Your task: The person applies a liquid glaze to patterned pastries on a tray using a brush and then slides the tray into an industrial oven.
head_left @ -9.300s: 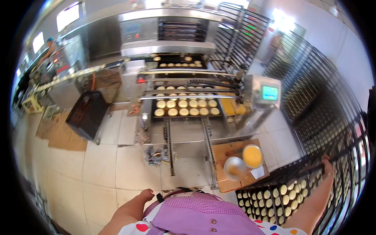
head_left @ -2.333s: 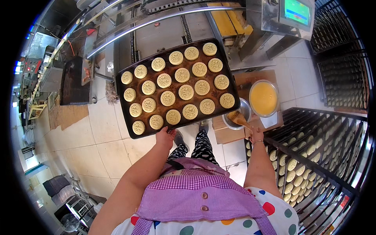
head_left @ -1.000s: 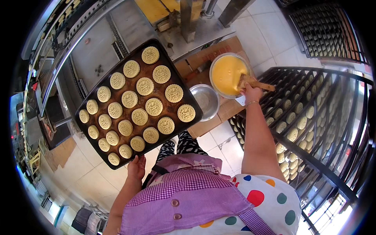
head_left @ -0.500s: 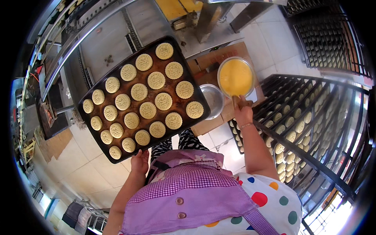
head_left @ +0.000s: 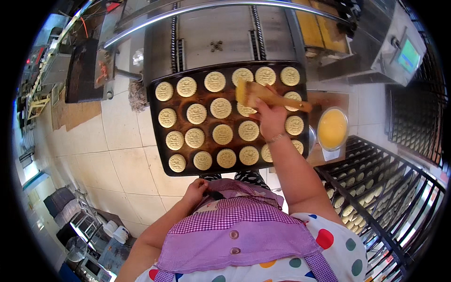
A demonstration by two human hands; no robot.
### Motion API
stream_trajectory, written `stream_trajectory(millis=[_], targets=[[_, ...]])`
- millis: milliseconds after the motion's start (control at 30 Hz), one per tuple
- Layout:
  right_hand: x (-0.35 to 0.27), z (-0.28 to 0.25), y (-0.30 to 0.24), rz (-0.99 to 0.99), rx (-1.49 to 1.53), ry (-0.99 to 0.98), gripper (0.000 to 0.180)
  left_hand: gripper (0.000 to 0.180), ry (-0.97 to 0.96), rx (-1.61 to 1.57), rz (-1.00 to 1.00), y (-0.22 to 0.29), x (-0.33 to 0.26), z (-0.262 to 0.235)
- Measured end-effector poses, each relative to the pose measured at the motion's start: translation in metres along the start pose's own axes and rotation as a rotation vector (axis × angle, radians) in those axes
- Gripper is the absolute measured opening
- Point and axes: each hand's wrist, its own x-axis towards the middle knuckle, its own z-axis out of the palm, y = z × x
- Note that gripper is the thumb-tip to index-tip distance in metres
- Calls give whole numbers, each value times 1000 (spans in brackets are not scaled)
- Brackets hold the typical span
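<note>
My right hand (head_left: 271, 118) grips the wooden handle of a wide, flat pastry brush (head_left: 270, 97). Its yellow-coated bristles point left, over a round cookie (head_left: 242, 77) in the back row. Beneath spreads a dark baking tray (head_left: 183, 131) holding rows of pale round cookies stamped with a raised pattern. The brush and my hand partly cover several of them. My left hand (head_left: 195, 190) is by my apron, just below the tray's near edge, fingers curled together; what they hold, if anything, is hidden. A bowl of yellow liquid (head_left: 332, 129) stands right of the tray.
Black racks (head_left: 376, 174) filled with trays of cookies stand at the right. Behind the tray is a metal conveyor (head_left: 213, 37) with chains and a curved rail (head_left: 225, 3) across it. A machine with a lit screen (head_left: 408, 56) stands at the back right.
My right hand and the brush have moved left from the bowl to above the tray. My view has turned, so the tray sits squarer and farther right. My left hand has come away from the tray's edge.
</note>
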Motion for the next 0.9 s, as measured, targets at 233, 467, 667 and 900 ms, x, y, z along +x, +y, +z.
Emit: stream_trajectory(millis=[233,467,667,900], targets=[[59,77,62,-165,-316,-6,49,15,165,-156,-35,-25,-10,-52],[87,-45,-6,-581,-934,495,30,16,206,-249,-32,-36,-26,-88],[58,91,67,-407,-749,113,40,17,200,-320,-45,-55,-25,-107],[49,158,107,-305,-558,39,46,18,212,-252,13,-57,-28,-112]])
